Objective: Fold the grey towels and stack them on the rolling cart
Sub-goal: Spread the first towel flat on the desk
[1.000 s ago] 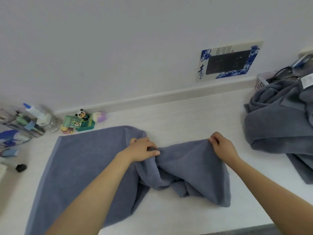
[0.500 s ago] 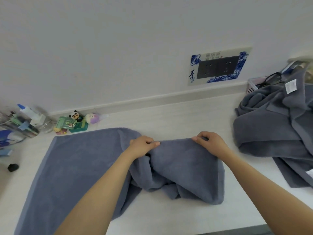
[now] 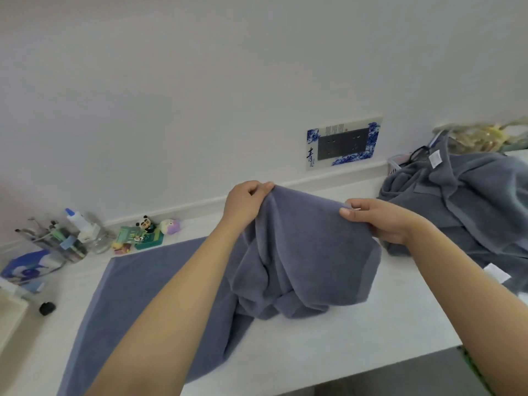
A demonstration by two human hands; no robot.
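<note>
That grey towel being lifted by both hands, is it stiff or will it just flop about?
Probably floppy: the grey towel sags in deep folds between the left hand and the right hand. It likely drags rather than lifts whole, since its far end lies flat on the counter. It looks thick, so perhaps fairly heavy.

Grey terry towel (image 3: 148, 287) spread on white table (image 3: 357, 332), right end lifted. Heap of grey towels (image 3: 468, 207) at right. Small panda figurine (image 3: 145, 223) behind towel, left; clear jar of brushes (image 3: 57, 238) further left.
</note>
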